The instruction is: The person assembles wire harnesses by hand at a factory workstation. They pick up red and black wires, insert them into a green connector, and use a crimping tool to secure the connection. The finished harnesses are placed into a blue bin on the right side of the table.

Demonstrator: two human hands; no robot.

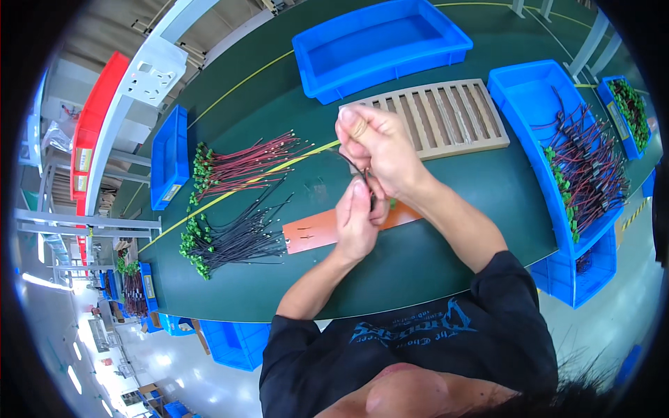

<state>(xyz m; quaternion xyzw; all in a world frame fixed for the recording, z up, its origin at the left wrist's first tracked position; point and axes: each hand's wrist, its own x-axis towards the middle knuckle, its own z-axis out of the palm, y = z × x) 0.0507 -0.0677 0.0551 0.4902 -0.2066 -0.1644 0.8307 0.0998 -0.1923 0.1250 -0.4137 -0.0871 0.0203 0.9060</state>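
Observation:
Over the middle of the table, my left hand (357, 221) is closed in a pinch around a black wire (353, 165). Just above and to its right, my right hand (382, 146) is curled shut on the same wire, which bends between the two hands. The fingers hide most of the wire and whatever is at its ends. Under my hands lies an orange strip (310, 235) with small dark slits. To the left, black wires (244, 235) with green connectors are fanned out, and red wires (244, 160) with green connectors lie beyond them.
A slotted tan tray (481, 144) lies beyond my right hand, with a shallow blue bin (383, 73) behind it. At the right, a blue bin (512, 80) contains many wired parts. A smaller blue bin (180, 150) stands at the left, beside a white frame post with sockets (150, 76).

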